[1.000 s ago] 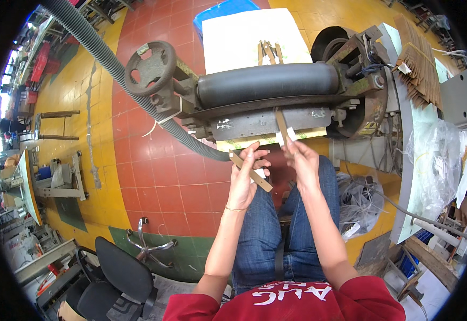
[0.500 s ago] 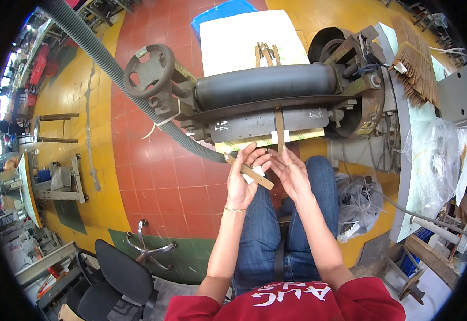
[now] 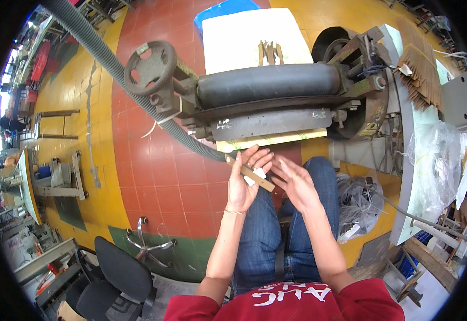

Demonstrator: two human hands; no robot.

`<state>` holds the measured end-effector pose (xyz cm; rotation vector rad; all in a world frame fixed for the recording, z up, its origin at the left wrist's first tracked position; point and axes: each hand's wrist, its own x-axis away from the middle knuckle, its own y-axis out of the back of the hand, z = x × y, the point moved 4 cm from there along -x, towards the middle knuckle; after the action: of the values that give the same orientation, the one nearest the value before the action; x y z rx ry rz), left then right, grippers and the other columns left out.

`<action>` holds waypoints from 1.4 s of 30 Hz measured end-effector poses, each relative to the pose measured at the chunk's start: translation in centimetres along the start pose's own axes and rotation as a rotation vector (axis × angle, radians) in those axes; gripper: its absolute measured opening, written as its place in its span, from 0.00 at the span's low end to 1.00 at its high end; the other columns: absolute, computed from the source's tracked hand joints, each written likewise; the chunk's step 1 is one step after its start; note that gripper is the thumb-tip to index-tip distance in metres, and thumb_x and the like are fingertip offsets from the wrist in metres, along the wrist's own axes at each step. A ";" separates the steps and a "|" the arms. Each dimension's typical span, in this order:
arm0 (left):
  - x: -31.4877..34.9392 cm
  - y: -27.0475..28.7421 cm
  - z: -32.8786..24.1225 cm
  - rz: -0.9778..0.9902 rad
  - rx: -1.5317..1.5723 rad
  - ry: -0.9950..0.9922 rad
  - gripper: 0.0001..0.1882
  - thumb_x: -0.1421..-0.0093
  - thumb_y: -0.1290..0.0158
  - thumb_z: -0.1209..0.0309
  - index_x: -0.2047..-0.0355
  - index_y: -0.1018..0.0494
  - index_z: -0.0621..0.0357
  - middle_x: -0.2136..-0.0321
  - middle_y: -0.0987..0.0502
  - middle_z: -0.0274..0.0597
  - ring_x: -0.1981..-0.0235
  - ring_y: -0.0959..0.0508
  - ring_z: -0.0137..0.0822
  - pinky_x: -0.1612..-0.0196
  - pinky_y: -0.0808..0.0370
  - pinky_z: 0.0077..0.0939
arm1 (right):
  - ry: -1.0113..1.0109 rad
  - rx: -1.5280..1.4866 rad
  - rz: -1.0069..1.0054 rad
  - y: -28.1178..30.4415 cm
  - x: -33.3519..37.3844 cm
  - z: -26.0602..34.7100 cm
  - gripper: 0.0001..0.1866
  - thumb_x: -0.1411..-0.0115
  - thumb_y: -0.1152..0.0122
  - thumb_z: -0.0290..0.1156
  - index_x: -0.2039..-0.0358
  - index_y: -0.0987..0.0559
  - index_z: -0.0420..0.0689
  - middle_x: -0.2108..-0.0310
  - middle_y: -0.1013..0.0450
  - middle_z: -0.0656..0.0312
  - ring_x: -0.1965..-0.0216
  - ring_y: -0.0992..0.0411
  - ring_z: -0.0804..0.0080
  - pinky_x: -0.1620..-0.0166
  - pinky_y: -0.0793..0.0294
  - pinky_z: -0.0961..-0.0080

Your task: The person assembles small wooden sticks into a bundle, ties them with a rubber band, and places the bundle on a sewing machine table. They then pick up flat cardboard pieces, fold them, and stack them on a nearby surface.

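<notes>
My left hand (image 3: 239,190) is closed around a flat brown strip (image 3: 263,182) with a hole near its lower end. A small white piece (image 3: 251,180) shows against that strip. Close by on the right, my right hand (image 3: 299,186) has its fingers stretched out toward the left hand's fingertips, with nothing visible in them. Just beyond both hands stands a roller machine with a dark roller (image 3: 268,84) and a grey metal plate (image 3: 271,124) along its near side. Several brown strips (image 3: 270,53) lie on the white sheet (image 3: 231,40) behind the roller.
A handwheel (image 3: 150,69) and a grey corrugated hose (image 3: 102,56) flank the machine on the left. At right, a stack of brown strips (image 3: 418,69) and clear plastic (image 3: 434,160) lie on a table. A black chair (image 3: 121,273) stands lower left; bagged plastic (image 3: 359,206) sits beside my leg.
The brown strip that my right hand held against the metal plate is no longer seen there. My right hand has let go and drawn slightly back; the left keeps its strip.
</notes>
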<state>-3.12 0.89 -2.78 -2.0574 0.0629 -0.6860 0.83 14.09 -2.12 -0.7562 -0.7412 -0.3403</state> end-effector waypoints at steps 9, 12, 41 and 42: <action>-0.6 -3.1 -0.2 0.196 -0.562 -0.081 0.32 0.30 0.72 0.50 0.39 0.42 0.63 0.40 0.38 0.51 0.36 0.41 0.43 0.36 0.44 0.37 | 0.245 0.533 0.169 -0.3 2.1 1.0 0.11 0.39 0.40 0.29 0.59 0.21 0.36 0.70 0.22 0.60 0.71 0.27 0.81 0.67 0.28 0.85; -0.7 -3.0 -0.3 0.082 -0.632 -0.143 0.26 0.31 0.63 0.56 0.42 0.38 0.64 0.47 0.31 0.47 0.44 0.33 0.36 0.43 0.36 0.32 | 0.331 0.555 0.113 -0.1 2.0 1.6 0.10 0.40 0.40 0.28 0.61 0.20 0.36 0.70 0.22 0.60 0.71 0.27 0.81 0.66 0.28 0.85; -2.1 -2.0 -0.2 0.096 -0.750 -0.049 0.25 0.45 0.41 0.80 0.48 0.35 0.69 0.68 0.21 0.41 0.68 0.23 0.24 0.62 0.25 0.17 | 0.347 0.807 -0.039 1.2 2.3 2.2 0.10 0.40 0.40 0.31 0.65 0.19 0.37 0.75 0.24 0.64 0.76 0.30 0.83 0.71 0.30 0.84; -2.6 -2.1 -0.1 0.109 -0.800 -0.015 0.26 0.45 0.40 0.79 0.47 0.36 0.69 0.68 0.21 0.42 0.69 0.23 0.24 0.63 0.25 0.17 | 0.266 0.803 -0.046 1.8 2.1 1.6 0.10 0.39 0.40 0.31 0.65 0.19 0.37 0.76 0.24 0.64 0.78 0.31 0.84 0.74 0.31 0.84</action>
<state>-5.79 2.72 -2.21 -2.7894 0.5075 -0.6330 2.42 16.45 -0.72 0.0659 -0.5722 -0.1526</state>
